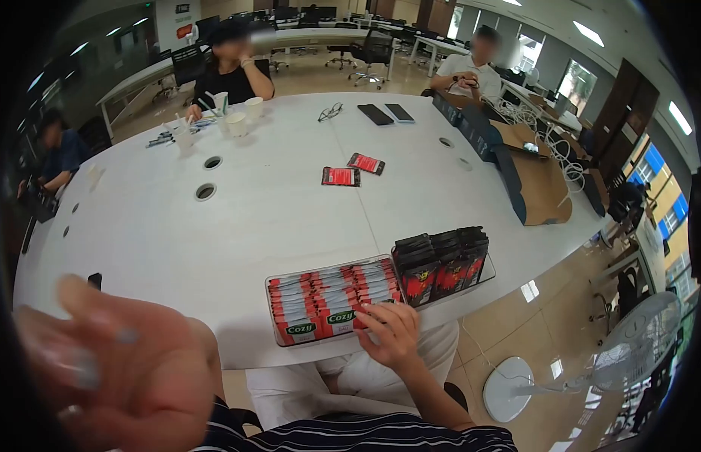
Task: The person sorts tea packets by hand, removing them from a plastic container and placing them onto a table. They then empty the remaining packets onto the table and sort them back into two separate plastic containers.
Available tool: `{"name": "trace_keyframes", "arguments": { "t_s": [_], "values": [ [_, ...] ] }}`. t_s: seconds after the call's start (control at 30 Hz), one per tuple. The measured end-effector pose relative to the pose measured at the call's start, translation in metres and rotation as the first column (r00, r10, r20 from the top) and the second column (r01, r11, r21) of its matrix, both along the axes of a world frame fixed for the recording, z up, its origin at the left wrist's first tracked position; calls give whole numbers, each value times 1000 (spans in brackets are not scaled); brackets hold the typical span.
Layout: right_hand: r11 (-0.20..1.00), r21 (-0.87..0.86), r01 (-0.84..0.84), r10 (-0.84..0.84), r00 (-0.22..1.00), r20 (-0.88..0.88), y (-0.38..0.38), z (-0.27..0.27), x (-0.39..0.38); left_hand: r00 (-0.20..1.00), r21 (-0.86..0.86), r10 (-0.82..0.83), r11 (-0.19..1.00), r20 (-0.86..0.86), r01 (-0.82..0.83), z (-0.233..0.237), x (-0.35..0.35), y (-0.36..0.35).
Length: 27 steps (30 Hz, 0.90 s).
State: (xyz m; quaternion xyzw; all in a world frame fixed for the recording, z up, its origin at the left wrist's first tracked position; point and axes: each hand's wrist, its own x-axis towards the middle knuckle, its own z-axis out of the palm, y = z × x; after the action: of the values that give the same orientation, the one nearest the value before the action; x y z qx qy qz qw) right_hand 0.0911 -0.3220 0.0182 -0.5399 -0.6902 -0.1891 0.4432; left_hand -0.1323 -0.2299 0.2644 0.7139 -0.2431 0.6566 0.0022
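Observation:
My right hand (392,331) reaches over the front right corner of a shallow tray (274,320), its fingers apart and resting on the sachets there. Rows of red and white sachets (313,301) marked "Cozy" fill this tray. Just to its right stands a second tray (482,279) packed with upright black and red packets (444,264). Large and blurred, my left hand (132,369) is raised close to the camera at the left, palm showing, thumb apart from the bent fingers. Nothing shows in it. Two red and black packets, a front one (341,177) and a back one (366,163), lie mid-table.
Beyond are two phones (375,114), glasses (330,112) and paper cups (236,124). Open cardboard boxes (527,173) and white cables (565,154) occupy the right side. Several people sit around the white table (275,218). A fan (636,339) stands at the right.

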Motion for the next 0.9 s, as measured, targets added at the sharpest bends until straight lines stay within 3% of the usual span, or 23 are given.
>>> {"name": "trace_keyframes", "arguments": {
  "t_s": [0.03, 0.13, 0.17, 0.27, 0.3, 0.37, 0.4, 0.5, 0.67, 0.73, 0.8, 0.87, 0.9],
  "values": [
    [999, 19, 28, -27, 999, -18, 0, -7, -3, 997, -143, 82, 986, -13, -83, -17, 2, -12],
    [990, -45, 133, -134, 991, -8, -2, -22, -12, 947, -238, 319, 918, -31, -317, -41, 18, -24],
    [982, 11, 190, -190, 981, 41, 0, -36, -15, 950, -212, 306, 927, -56, -311, -43, 19, -23],
    [965, 92, 244, -253, 962, 102, 2, -49, -17, 889, -37, 71, 994, -452, -99, -35, -10, -7],
    [962, 93, 256, -266, 957, 114, 2, -52, -16, 892, -1, 4, 1000, -451, -4, -34, -6, 6],
    [961, 92, 262, -271, 958, 95, 1, -55, -20, 914, -70, -60, 997, -401, 35, -38, 2, 8],
    [960, 94, 264, -273, 958, 94, 2, -55, -18, 939, -174, -51, 985, -341, -9, -43, 12, -2],
    [960, 92, 263, -271, 958, 94, 2, -57, -18, 979, -190, 87, 974, -183, -122, -55, 36, 12],
    [962, 98, 254, -265, 955, 135, 3, -54, -17, 905, -311, 256, 878, -340, -365, -58, 84, 79],
    [965, 97, 244, -256, 955, 149, 3, -54, -16, 798, -291, 242, 841, -551, -456, -78, 105, 128],
    [964, 105, 245, -258, 956, 137, 3, -56, -16, 593, -367, 33, 758, -804, -539, -104, 127, 174],
    [963, 88, 253, -263, 955, 134, 1, -56, -16, 451, -165, 122, 821, -884, -547, -159, 147, 230],
    [962, 91, 256, -267, 953, 141, 1, -56, -16, 369, -126, 135, 788, -920, -602, -185, 159, 249]
  ]
}}
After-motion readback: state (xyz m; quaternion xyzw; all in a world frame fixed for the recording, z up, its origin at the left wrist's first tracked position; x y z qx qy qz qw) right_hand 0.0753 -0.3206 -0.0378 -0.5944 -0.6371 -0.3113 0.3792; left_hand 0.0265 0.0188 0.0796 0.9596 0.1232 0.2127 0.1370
